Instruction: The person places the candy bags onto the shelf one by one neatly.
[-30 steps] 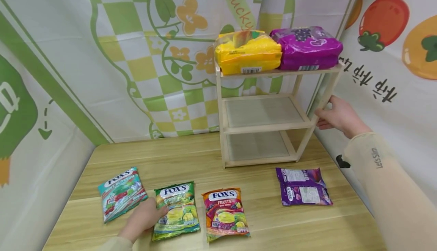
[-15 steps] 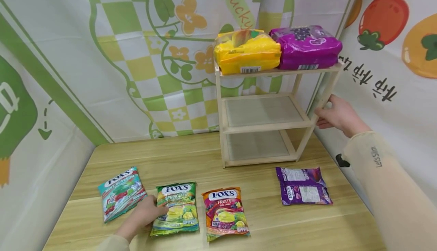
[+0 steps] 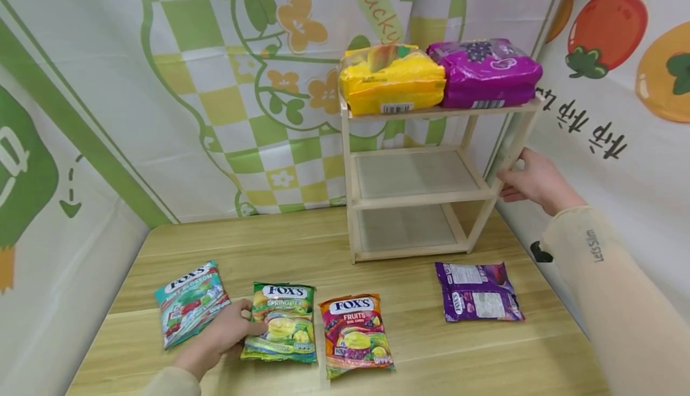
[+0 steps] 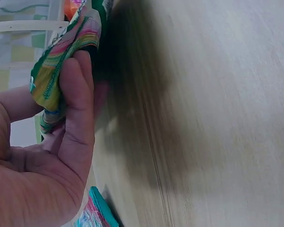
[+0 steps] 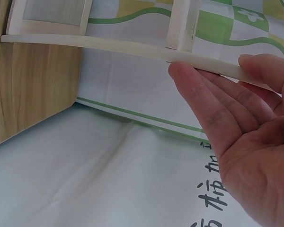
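My left hand [image 3: 229,330] pinches the left edge of a green candy bag [image 3: 286,324] marked Spring Tea, thumb on top and fingers beneath. In the left wrist view the bag [image 4: 54,85] is tilted off the tabletop, over its own shadow. My right hand [image 3: 539,183] grips the right front post of a pale wooden shelf rack [image 3: 420,201]; the right wrist view has the thumb and fingers on either side of that post [image 5: 128,47]. To the left of the green bag lies a teal candy bag [image 3: 191,303], and just to its right an orange Fruits bag [image 3: 356,336].
On the rack's top sit a yellow pack [image 3: 390,81] and a purple pack [image 3: 485,75]. A dark purple candy bag [image 3: 477,291] lies back side up before the rack on the wooden table [image 3: 259,240]. Printed cloth walls [image 3: 604,162] stand close behind and at both sides.
The green bag has shifted slightly right and away from me with my left hand, closer to the orange bag. My right hand keeps its place on the rack's post.
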A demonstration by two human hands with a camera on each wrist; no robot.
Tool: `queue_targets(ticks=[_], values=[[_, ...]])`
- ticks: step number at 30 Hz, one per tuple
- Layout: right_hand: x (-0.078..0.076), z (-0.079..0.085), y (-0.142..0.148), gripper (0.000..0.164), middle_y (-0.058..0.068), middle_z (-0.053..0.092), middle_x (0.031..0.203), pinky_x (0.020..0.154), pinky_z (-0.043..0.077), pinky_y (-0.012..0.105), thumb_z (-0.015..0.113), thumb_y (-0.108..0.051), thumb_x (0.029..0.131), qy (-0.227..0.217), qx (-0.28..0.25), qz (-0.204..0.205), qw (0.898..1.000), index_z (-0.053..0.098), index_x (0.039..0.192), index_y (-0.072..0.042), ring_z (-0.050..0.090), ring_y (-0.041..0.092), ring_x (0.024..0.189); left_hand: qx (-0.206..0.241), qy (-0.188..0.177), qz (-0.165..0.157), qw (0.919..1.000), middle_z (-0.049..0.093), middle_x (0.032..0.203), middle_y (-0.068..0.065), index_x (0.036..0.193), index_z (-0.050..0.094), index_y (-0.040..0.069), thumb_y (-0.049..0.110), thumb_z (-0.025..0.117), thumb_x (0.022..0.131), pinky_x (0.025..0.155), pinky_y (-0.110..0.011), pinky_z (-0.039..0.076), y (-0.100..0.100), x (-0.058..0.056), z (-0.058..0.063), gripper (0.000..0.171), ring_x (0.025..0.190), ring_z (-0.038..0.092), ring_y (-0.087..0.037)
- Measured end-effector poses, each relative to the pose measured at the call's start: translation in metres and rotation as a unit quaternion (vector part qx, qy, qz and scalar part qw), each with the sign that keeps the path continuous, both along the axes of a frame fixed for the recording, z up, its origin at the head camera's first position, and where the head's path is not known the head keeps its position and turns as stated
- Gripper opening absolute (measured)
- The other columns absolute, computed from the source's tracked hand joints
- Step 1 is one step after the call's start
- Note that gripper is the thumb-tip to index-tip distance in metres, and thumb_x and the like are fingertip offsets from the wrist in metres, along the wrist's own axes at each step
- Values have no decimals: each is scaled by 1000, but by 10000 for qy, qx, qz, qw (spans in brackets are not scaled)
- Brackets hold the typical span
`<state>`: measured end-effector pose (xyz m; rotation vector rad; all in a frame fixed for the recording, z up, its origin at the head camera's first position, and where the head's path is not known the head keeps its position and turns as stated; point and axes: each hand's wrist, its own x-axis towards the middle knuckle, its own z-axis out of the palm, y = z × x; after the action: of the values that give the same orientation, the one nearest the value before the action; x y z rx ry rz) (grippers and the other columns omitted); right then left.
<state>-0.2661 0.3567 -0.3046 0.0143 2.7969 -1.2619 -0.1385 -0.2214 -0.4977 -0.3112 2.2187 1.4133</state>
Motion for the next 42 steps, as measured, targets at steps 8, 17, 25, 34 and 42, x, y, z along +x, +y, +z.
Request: queue_targets(ticks=[8,17,25,34,42], values=[[0,-1,0,62,36,62,122,80,64,42,54,-26,106,49,21,-21,10000,29,152,7,73,33,93,570,31,-186,9982,50,73,0,144,33,-3,18,77,91,48,-23,36,0,0,6,72,52,38,-10],[0,0,0,60,36,62,121,80,64,42,54,-25,106,56,-11,-19,10000,29,151,7,73,32,93,1318,28,-452,9902,63,86,-8,145,27,-6,18,74,94,63,-30,56,3,0,12,74,71,65,-16],[0,-1,0,61,35,63,121,80,63,42,54,-26,105,50,4,-44,10000,30,151,7,73,23,87,1687,111,-580,9839,72,101,-14,147,21,-9,16,71,96,73,-36,62,1,-3,19,75,83,74,-25],[1,0,0,61,36,62,122,80,63,42,52,-24,106,26,-34,-9,10000,28,151,8,73,24,88,1784,457,-386,9821,71,112,-16,149,24,-8,17,70,97,83,-39,62,5,-7,31,74,93,73,-28],[1,1,-1,60,37,62,122,80,63,42,51,-24,106,24,13,-6,10000,28,151,8,73,22,87,2122,543,-276,9753,71,113,-17,151,24,-5,16,71,98,83,-37,62,19,-8,40,74,95,73,-28]])
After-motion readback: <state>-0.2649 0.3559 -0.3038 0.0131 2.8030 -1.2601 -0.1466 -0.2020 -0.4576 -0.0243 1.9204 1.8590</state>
